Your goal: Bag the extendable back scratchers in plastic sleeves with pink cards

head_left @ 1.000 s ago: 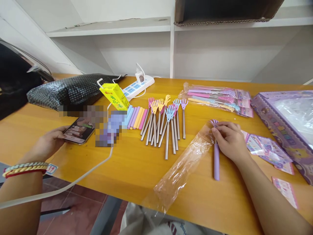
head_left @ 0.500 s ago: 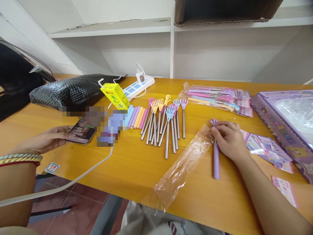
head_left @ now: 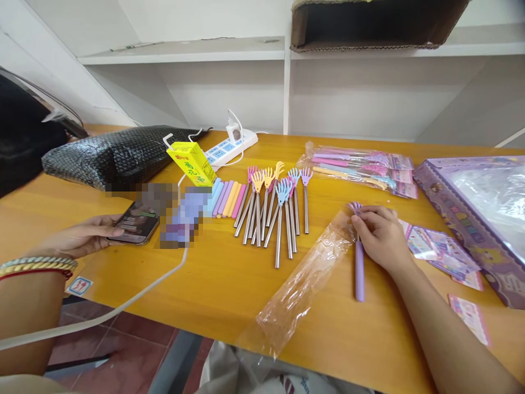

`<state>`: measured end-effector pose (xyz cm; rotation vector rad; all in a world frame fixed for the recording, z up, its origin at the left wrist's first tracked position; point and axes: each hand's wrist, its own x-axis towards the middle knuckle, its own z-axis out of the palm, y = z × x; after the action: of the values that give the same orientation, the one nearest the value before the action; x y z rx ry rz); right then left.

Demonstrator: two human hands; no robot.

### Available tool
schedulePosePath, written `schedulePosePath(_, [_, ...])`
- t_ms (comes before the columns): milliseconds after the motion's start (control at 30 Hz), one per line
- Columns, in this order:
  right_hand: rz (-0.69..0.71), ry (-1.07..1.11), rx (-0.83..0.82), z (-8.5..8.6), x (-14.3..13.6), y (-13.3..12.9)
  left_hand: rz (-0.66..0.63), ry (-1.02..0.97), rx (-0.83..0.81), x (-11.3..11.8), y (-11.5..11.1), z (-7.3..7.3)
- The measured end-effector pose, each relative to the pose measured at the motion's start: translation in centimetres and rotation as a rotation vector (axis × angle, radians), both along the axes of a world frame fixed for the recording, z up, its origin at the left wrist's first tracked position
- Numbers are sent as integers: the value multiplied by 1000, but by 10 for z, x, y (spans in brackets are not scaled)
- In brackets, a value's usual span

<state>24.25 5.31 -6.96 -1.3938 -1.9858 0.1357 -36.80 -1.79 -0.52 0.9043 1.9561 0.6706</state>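
My left hand (head_left: 92, 234) is closed on the near edge of a smartphone (head_left: 135, 221) with its screen lit, low over the table's left side. On the right, my right hand (head_left: 379, 232) pinches a purple back scratcher (head_left: 360, 271) near its claw head; its handle points toward me. A clear plastic bag (head_left: 301, 290) stretches from those fingertips down to the table's front edge. Several back scratcher heads on metal rods (head_left: 281, 224) lie in the middle. Beside them is a row of coloured handle tubes (head_left: 229, 198).
Packed back scratchers (head_left: 353, 164) lie at the back. Printed cards (head_left: 445, 254) and a purple display box (head_left: 471, 230) are on the right. A yellow drink carton (head_left: 191, 162), a power strip (head_left: 233, 146) and a black bubble-wrap parcel (head_left: 110, 156) stand left. A white cable (head_left: 135, 303) crosses the front left.
The view has shifted slightly. Both hands keep their holds on the phone and the purple back scratcher; nothing else has visibly moved.
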Motion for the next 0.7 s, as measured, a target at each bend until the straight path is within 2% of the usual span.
schedulePosePath(67, [-2, 0, 4, 1, -1, 0, 16, -147, -80, -8, -1, -2])
schedulePosePath(233, [-6, -3, 5, 3, -2, -1, 128, -204, -57, -22, -2, -7])
schedulePosePath(333, [-6, -2, 2, 3, -2, -1, 166, -245, -67, -20, -2, -4])
schedulePosePath(533, [-11, -5, 12, 2, -2, -2, 125, -223, -38, -12, -4, -1])
schedulePosePath(700, [-12, -16, 2, 3, -4, -3, 201, -225, 15, -1, -5, -2])
